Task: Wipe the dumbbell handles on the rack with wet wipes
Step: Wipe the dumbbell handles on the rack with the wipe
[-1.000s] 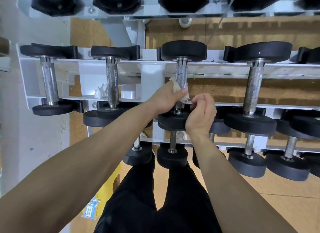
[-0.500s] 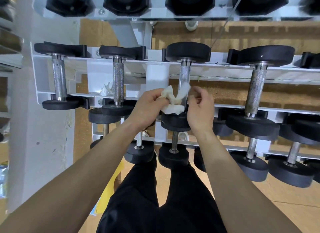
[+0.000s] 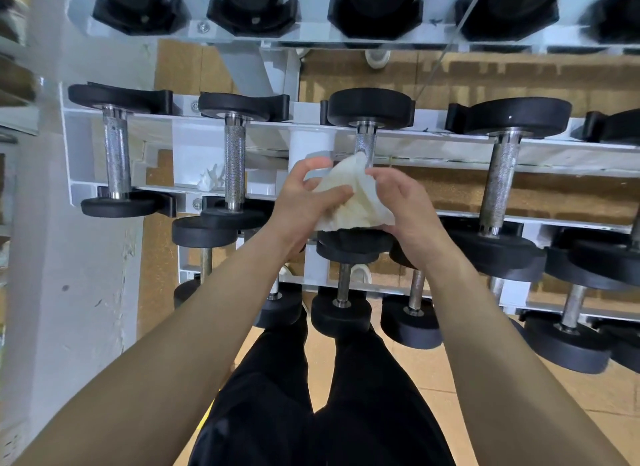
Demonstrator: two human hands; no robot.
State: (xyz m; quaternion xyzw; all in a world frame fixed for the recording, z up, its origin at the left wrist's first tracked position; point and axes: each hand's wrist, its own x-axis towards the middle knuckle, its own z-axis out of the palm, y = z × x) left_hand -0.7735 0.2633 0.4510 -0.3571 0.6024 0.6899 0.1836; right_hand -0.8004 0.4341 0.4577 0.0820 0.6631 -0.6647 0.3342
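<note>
White metal rack (image 3: 194, 136) holds black-headed, steel-handled dumbbell (image 3: 366, 143), 3rd from left on mid tier. Left hand (image 3: 304, 202) & right hand (image 3: 405, 205) each pinch the crumpled white wet wipe (image 3: 353, 195), spread btwn them over that handle's near end.

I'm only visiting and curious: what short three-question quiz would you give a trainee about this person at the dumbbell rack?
1. True or false: the left hand and the right hand both hold the wet wipe.
2. Counting from the left on the middle shelf, the handle behind the wipe is the: A first, B third, C fourth.
3. Fill in: a crumpled white scrap lies on the rack between the ___ and second handles.
Key: 1 true; 2 B; 3 first.
</note>
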